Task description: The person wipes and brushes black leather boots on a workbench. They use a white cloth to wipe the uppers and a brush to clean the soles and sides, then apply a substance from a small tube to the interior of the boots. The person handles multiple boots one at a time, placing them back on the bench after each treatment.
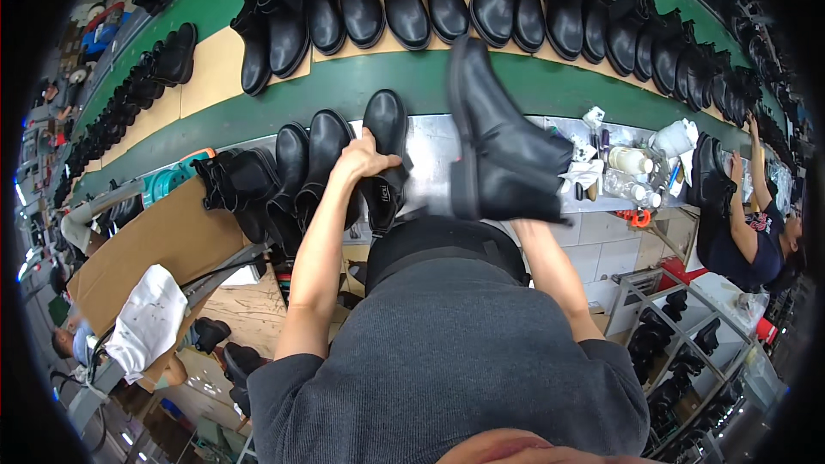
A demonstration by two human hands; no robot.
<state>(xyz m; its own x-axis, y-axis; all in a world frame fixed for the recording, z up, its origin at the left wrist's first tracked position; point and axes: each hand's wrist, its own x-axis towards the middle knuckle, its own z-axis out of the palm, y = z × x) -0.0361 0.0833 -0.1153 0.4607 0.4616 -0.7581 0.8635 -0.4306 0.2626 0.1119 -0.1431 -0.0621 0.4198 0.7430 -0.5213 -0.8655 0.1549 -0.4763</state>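
Dark grey, finely ribbed short-sleeved shirt (481, 344)

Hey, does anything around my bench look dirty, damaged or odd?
Mildly: the white cloth over the brown cardboard on your left looks dirty, speckled with dark marks. The boot under your left hand shows no obvious damage.

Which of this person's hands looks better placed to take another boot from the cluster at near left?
Probably the left: the left hand is on a boot right beside that cluster, though occupied. The right forearm is farther away, its hand hidden behind two boots.
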